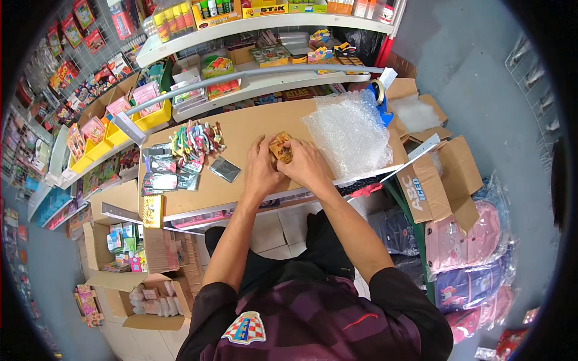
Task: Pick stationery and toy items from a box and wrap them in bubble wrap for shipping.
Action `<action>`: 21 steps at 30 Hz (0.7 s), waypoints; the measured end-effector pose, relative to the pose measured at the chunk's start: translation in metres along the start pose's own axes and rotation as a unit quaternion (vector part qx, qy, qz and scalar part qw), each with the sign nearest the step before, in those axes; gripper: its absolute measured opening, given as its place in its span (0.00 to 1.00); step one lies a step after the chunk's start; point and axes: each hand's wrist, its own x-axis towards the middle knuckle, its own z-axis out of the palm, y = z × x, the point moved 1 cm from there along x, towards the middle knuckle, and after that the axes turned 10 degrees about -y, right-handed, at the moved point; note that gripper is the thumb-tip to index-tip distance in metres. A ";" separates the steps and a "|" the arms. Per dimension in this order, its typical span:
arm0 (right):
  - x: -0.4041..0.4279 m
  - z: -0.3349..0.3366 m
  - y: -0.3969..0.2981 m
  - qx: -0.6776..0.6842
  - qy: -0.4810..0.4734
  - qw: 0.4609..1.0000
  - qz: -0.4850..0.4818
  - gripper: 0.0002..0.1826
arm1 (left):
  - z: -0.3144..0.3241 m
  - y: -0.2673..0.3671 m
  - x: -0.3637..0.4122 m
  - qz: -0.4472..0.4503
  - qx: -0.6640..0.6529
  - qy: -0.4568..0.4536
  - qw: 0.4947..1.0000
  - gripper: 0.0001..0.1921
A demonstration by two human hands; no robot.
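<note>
A small gold and brown patterned packet (281,148) is held above the cardboard-covered table (253,117). My left hand (263,166) grips its left side, the fingers partly covering it. From the right, my right hand (307,161) has its thumb pressed on the packet's edge. Whether the packet is a box or a folded wrapper cannot be told. Left of my hands lies a dark flat packet (225,169). Beyond it is a pile of colourful braided cords (196,139), with several small plastic-wrapped packets (165,180) beside it.
Bubble wrap (352,135) covers the table's right part, near a tape roll (379,91). A yellow-gold packet (152,211) lies at the left front corner. Stocked shelves (271,74) stand behind; open cartons (445,180) and wrapped bags (469,282) are at right.
</note>
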 end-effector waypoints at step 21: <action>-0.006 -0.069 0.159 -0.066 0.214 0.970 0.093 0.25 | 0.060 -0.163 -0.504 -0.448 0.140 0.283 0.837 0.15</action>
